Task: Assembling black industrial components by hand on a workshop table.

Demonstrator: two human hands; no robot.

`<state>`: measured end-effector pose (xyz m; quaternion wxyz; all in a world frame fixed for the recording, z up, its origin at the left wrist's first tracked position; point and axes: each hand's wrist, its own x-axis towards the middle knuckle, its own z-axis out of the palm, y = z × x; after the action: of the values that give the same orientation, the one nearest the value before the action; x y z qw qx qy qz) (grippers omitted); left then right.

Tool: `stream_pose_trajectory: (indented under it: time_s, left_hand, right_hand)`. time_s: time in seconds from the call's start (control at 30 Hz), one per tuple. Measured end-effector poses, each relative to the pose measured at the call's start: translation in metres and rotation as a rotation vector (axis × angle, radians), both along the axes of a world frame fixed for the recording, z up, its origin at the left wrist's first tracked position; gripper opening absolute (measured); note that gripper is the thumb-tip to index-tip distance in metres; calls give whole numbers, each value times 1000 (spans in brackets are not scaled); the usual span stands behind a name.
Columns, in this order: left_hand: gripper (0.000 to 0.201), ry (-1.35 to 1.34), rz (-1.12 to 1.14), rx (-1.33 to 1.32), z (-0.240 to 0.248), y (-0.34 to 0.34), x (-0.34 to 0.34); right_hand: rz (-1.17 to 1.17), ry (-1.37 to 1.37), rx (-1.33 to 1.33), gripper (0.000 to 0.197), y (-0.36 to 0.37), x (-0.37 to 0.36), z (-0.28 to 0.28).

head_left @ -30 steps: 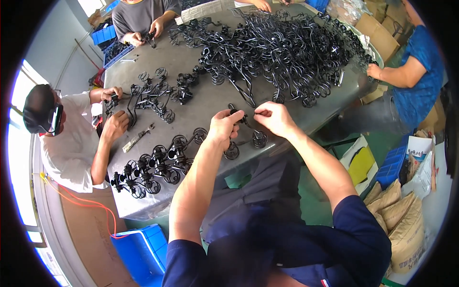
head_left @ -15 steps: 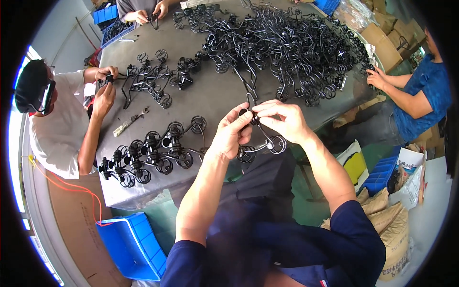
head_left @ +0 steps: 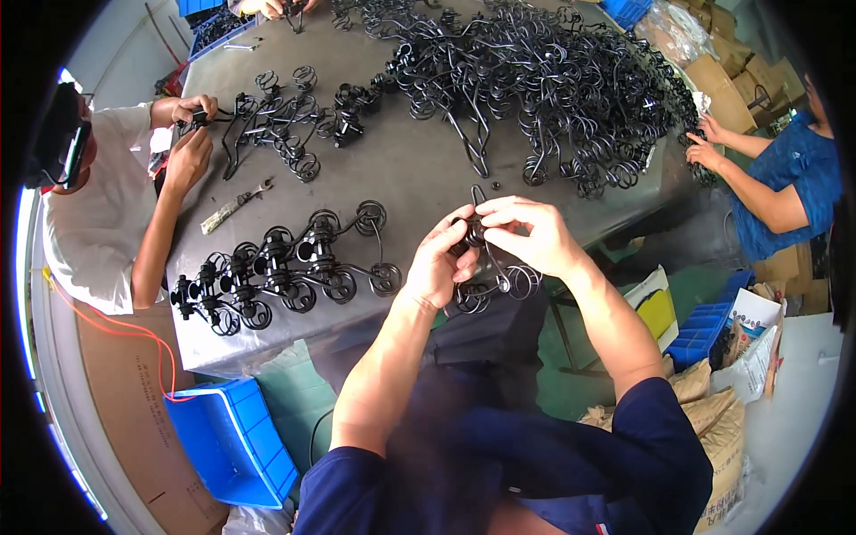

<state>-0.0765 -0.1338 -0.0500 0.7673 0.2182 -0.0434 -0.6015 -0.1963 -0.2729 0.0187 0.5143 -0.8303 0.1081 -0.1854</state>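
Observation:
Close to the table's near edge, both my hands are closed round a black wire bracket with coiled rings [head_left: 520, 282]. My left hand [head_left: 437, 265] grips a dark round fitting on it between thumb and fingers. From the right side, my right hand [head_left: 535, 235] pinches the same fitting, its fingertips hiding part of it. A narrow wire loop sticks up past my fingers, and two coils hang below them. Just beyond my hands lies a small dark nut-like piece [head_left: 495, 186]. To the left stands a row of similar brackets with black clamps [head_left: 278, 259].
A big tangled heap of black wire brackets [head_left: 544, 98] covers the table's far right. A wrench with a wrapped handle [head_left: 234, 207] lies at left, near a smaller bracket group [head_left: 283, 125]. Co-workers handle parts at left, right and far side. A blue bin [head_left: 234, 441] stands below left.
The whole view has shifted a little. My hands have drawn slightly nearer to me, still on the bracket. The small nut-like piece beyond them now shows.

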Motion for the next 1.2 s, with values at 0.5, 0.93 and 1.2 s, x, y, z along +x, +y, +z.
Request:
stream_pose_trajectory:
  time_s: [0.5, 0.93, 1.2]
  left_hand:
    - [40, -17, -27, 24, 3, -1, 2]
    - [42, -73, 17, 71, -5, -1, 3]
    - [39, -64, 33, 65, -1, -5, -1]
  right_hand:
    - [-297, 484, -523, 25, -40, 33, -23]
    - [96, 212, -218, 14, 8, 13, 37]
    - [53, 223, -296, 13, 8, 8, 40]
